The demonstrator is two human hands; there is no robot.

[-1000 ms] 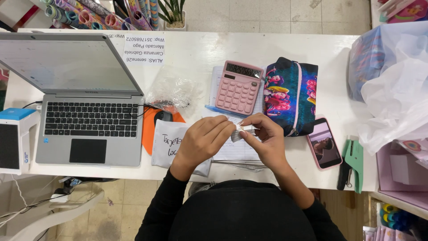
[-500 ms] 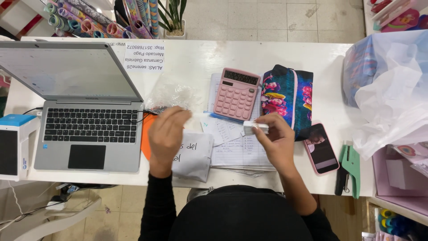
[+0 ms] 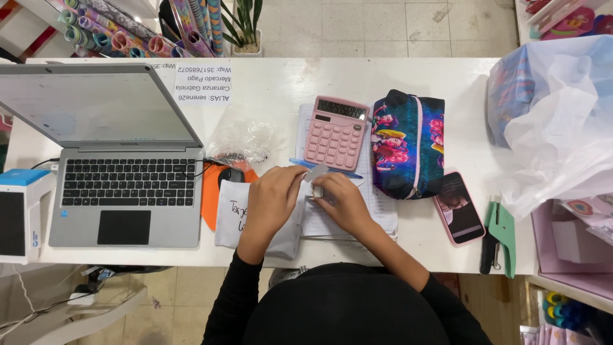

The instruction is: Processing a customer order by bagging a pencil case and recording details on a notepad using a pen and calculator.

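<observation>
Both hands meet over the near edge of the desk, just in front of the pink calculator. The left hand has its fingers curled, thumb and forefinger pinched on a small grey strip that sticks up between the two hands. The right hand is closed around a small white piece just below that strip; the piece peeks out at the fingertips, mostly hidden, so its shape cannot be told. Strip and piece sit right at the point where the two grips touch, above a stack of papers.

Under the left wrist lies a grey packet with handwriting, reaching the near edge. A blue pen lies between the calculator and the hands. Right of the calculator is a colourful pencil case, and near the near-right corner a pink phone and a green punch. An open laptop fills the left side, with an orange pad and a mouse beside it. White plastic bags crowd the right edge.
</observation>
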